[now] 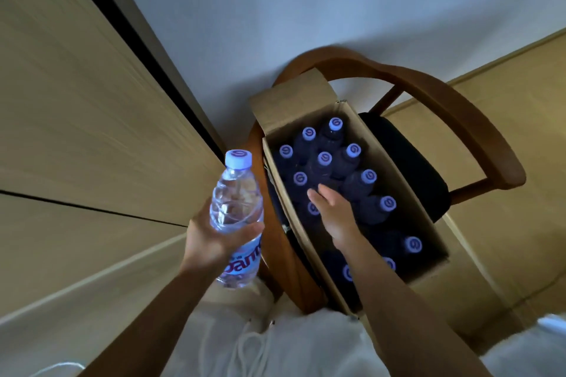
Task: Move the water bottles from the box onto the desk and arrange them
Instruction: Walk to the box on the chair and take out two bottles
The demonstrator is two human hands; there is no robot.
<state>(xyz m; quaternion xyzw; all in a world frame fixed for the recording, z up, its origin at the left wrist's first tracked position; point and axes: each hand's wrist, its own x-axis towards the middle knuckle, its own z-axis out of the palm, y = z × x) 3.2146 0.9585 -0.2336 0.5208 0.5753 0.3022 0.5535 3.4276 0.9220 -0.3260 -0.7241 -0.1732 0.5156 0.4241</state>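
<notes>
Clear ribbed plastic is catching the light on the water bottle [235, 217], which the left hand [211, 239] is gripping round its labelled middle, long axis nearly upright, pale cap pointing up and slightly away. The right hand [332, 211] is reaching into the brown cardboard box [291, 193] with fingers loosely extended over the standing bottles [337, 162], gripping nothing. Their bodies are sinking into shadow; only the round caps are reading clearly. The box is sitting on a curved wooden chair [459, 119].

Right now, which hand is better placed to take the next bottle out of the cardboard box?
The right hand. It is open and reaching among the bottle caps in the cardboard box, while the left hand grips a water bottle outside it.
</notes>
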